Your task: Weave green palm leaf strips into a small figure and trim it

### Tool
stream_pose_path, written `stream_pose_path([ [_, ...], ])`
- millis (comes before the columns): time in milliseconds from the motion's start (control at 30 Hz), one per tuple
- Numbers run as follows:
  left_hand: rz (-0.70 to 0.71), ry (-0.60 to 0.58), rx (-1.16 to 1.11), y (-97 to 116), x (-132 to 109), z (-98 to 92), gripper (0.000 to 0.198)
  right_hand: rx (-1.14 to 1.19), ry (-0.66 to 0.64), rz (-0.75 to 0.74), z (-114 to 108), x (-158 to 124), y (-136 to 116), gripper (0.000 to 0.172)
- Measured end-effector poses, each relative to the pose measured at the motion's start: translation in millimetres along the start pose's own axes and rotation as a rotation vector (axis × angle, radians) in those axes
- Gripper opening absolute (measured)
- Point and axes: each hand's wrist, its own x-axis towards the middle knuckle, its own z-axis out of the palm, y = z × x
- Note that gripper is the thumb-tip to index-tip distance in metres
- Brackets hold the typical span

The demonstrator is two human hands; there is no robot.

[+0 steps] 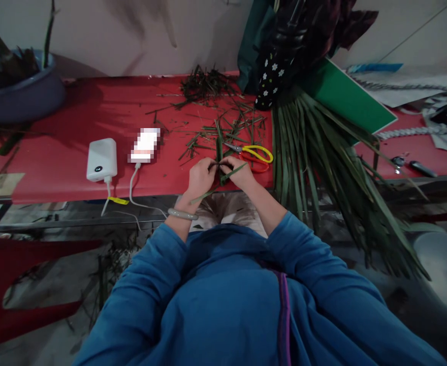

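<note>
Near the front edge of the red table (82, 109), my left hand (201, 177) and my right hand (238, 171) meet with pinched fingers. Between them is a small piece of folded or woven green palm leaf (223, 179), with one strip standing up behind the fingertips and others sticking out at the sides. Both hands grip it; the exact hold of the fingertips is hidden. Just beyond my right hand lie scissors (259, 152) with yellow and red handles, blades pointing left. Leaf clippings (227, 132) are scattered behind the hands.
A large palm frond (295, 147) hangs over the table edge at right, near a green board (351, 96). Left stand a white power bank (101, 158) and a cabled phone (145, 145). A purple basin (21, 96) sits far left. A red chair (29, 249) is below.
</note>
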Motion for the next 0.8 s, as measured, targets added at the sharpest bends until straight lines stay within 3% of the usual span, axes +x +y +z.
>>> stream_pose_path([
  [467, -0.044, 0.016, -0.061, -0.5, 0.2, 0.7, 0.018, -0.243, 0.021, 0.095, 5.1, 4.5, -10.0, 0.019],
  [667, -0.101, 0.004, -0.151, -4.3, 4.5, 0.5, 0.021, 0.087, -0.031, 0.022, 3.8, 7.9, 4.1, 0.018],
  [800, -0.137, -0.014, -0.223, -4.1, 8.7, -4.1, 0.030, 0.326, 0.039, 0.038, 3.2, 8.8, 6.7, 0.015],
])
